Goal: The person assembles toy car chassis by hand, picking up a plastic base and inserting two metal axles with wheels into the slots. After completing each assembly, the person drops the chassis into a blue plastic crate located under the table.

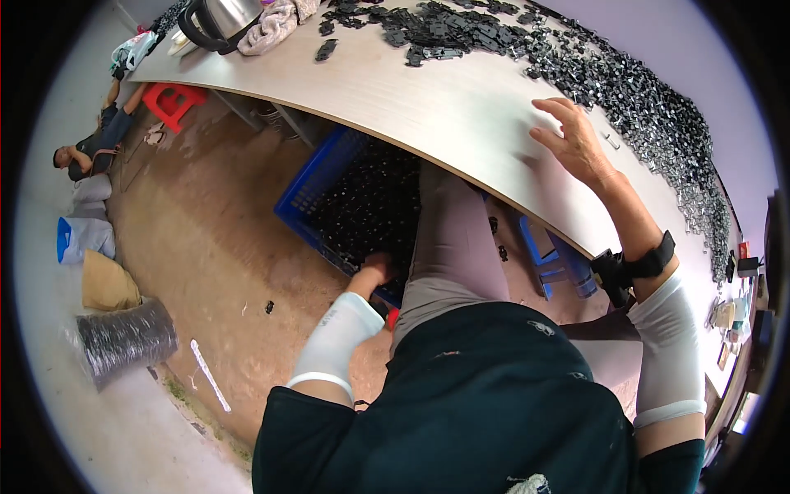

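Observation:
My right hand is over the pale table, fingers curved and apart with nothing visible between them. Close by on the tabletop spreads a large heap of small dark and shiny parts. Down to the left, my left hand is at the near side of a blue plastic crate, which stands below the table edge. Small black parts fill much of that crate. The fingers of this hand are mostly hidden, so its grip cannot be made out.
Flat black pieces lie on the far part of the table, near a metal kettle and a crumpled cloth. A red stool stands on the floor. A person is at the far left, beyond sacks and a wrapped roll.

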Demonstrator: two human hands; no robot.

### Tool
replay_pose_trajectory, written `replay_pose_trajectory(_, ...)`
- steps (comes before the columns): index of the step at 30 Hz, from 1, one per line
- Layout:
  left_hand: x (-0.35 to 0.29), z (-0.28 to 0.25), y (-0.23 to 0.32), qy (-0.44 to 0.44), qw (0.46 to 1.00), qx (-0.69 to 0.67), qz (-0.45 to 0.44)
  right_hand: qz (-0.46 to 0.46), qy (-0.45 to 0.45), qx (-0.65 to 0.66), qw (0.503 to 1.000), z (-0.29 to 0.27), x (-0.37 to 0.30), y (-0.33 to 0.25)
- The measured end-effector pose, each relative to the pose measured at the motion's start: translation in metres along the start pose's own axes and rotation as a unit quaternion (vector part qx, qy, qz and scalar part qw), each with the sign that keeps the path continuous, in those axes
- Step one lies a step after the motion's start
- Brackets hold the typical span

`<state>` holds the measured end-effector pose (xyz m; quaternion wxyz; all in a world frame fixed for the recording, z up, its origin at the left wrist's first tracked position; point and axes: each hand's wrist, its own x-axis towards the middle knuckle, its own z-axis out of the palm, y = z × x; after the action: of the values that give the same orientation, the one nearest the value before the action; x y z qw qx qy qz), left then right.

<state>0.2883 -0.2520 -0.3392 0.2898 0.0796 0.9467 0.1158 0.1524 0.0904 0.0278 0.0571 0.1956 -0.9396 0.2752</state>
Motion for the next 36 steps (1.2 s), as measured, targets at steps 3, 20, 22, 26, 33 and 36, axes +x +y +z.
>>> replay_pose_trajectory(3,-0.027,-0.029,0.055,-0.038,0.997,0.0,-0.068,0.01,0.009,-0.086,0.996,0.007,-0.017,0.034)
replay_pose_trajectory(20,-0.02,-0.066,0.021,0.083,0.987,-0.001,-0.139,-0.055,0.039,-0.204,0.977,0.027,-0.024,0.034)
replay_pose_trajectory(22,-0.014,-0.06,0.001,0.091,0.972,0.016,-0.217,-0.061,0.032,-0.196,0.978,0.029,-0.021,0.027)
replay_pose_trajectory(26,0.018,-0.051,0.012,0.085,0.943,0.031,-0.321,-0.045,0.013,-0.208,0.977,0.026,-0.023,0.026)
replay_pose_trajectory(33,0.073,-0.069,-0.015,0.158,0.875,-0.279,-0.363,-0.049,-0.026,-0.233,0.971,0.021,-0.022,0.018)
replay_pose_trajectory(36,0.097,-0.08,-0.03,0.175,0.89,-0.301,-0.294,-0.05,-0.039,-0.244,0.968,0.019,-0.021,0.016)
